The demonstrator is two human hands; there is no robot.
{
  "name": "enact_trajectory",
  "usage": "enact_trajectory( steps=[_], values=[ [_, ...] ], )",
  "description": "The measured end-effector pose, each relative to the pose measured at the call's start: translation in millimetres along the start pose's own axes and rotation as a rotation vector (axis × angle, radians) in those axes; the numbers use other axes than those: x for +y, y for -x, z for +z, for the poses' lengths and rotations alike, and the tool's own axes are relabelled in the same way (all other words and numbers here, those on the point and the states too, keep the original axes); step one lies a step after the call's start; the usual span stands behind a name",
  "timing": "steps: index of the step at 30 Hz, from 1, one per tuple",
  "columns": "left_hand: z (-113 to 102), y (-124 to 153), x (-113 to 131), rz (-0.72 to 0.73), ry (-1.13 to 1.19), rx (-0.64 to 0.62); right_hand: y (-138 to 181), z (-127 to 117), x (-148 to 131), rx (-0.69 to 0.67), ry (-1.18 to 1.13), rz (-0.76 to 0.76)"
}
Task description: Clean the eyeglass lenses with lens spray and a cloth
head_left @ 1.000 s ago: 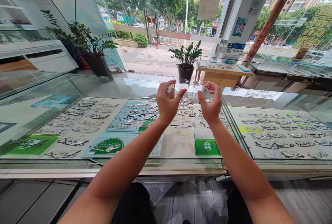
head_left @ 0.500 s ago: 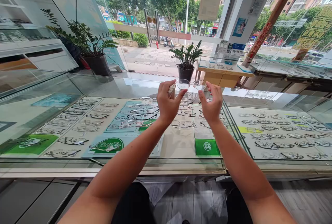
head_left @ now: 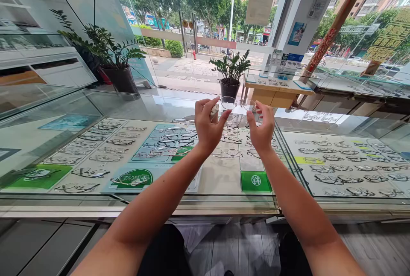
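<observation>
I hold a thin-rimmed pair of glasses (head_left: 236,103) up in front of me, above the glass display counter (head_left: 137,105). My left hand (head_left: 208,126) pinches the left lens between thumb and fingers, with a small pale cloth (head_left: 214,111) tucked in the same grip. My right hand (head_left: 262,126) grips the right end of the frame with curled fingers. Both forearms reach forward over the counter's front edge.
Under the counter glass lie several rows of spectacle frames (head_left: 166,141) on white and green trays, and more frames (head_left: 346,165) to the right. A potted plant (head_left: 231,73) stands just behind the glasses, a bigger potted plant (head_left: 109,60) at the left. Shop windows face a street.
Both hands have lifted the glasses very slightly and shifted a touch right. The left fingers have moved a little on the lens with the cloth.
</observation>
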State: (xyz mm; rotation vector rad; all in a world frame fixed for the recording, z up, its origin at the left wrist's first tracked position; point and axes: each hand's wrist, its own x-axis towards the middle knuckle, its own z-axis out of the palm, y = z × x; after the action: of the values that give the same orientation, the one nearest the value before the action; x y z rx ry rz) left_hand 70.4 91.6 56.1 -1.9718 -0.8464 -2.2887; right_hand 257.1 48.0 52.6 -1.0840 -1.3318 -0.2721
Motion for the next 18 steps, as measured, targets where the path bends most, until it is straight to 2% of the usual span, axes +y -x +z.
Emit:
enact_trajectory(
  steps=[18],
  values=[
    [-0.2,-0.7,2.5,-0.011,-0.005,-0.055,-1.5,-0.6,-1.9,0.083,0.001,-0.074]
  ],
)
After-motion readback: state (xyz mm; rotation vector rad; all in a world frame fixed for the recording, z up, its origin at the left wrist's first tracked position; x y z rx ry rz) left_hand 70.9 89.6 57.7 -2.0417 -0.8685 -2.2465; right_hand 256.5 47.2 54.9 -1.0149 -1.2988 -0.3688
